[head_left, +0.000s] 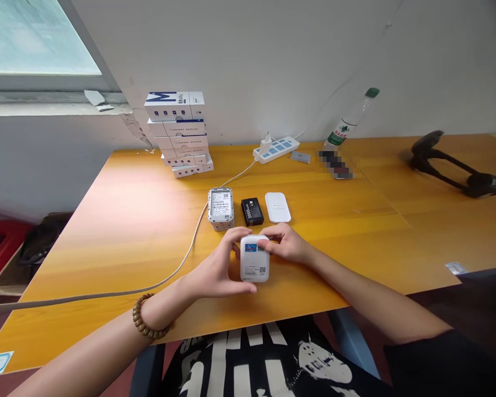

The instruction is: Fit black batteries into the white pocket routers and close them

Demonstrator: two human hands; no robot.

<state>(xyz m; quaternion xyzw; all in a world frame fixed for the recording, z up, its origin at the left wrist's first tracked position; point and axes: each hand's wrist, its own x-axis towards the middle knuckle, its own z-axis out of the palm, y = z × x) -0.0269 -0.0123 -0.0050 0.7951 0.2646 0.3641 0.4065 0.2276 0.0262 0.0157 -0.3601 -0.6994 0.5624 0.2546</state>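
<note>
Above the table's near edge, a white portable Wi-Fi router (254, 270) stands between my hands. Its labelled face, with a blue sticker and a small code, is turned toward me. My left hand (221, 264) curves around its left side, fingers at the top corner and thumb along the bottom edge. With thumb on the face and fingers behind, my right hand (287, 242) grips the upper right corner. Just beyond lie a black battery (252, 212) marked 3000 mAh, a white back cover (278, 207) and a stack of opened router bodies (221, 207).
Several white boxes (182, 129) are stacked at the back left. A power strip (276, 149) with a plugged-in charger lies by the wall; its white cable (190, 245) crosses the table's left side. Farther right are a water bottle (351, 121), a blurred-out item (334, 164) and a black headband-like frame (454, 165).
</note>
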